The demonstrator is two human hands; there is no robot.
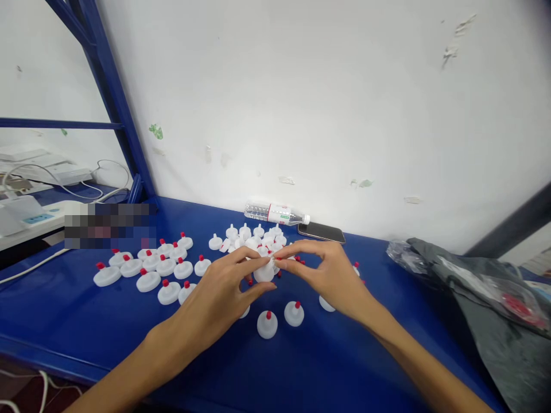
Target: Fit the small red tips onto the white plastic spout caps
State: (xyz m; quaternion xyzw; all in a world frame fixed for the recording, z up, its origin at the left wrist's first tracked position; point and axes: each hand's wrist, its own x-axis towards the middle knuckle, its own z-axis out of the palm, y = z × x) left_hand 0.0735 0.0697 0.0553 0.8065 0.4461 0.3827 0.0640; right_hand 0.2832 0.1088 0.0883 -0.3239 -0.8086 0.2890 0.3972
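Note:
A white nozzle cap [264,272], round with a narrow spout, is held between the thumb and fingers of my left hand [230,278]. My right hand [329,275] pinches at the spout end of that cap; whatever sits between its fingertips is too small and covered to make out. Behind my fingers lies a pile of white nozzle caps without red tips [245,232], with small red tips [300,261] scattered close by. In front of my hands stand white caps with red tips fitted, among them one red-tipped cap [267,326] and another red-tipped cap [294,314].
Several red-tipped caps [148,280] stand grouped on the left of the blue table [344,361]. A plastic bottle [275,213] lies against the wall beside a phone [322,232]. Dark plastic bags [486,298] cover the right side. A blue metal frame [114,97] rises at left.

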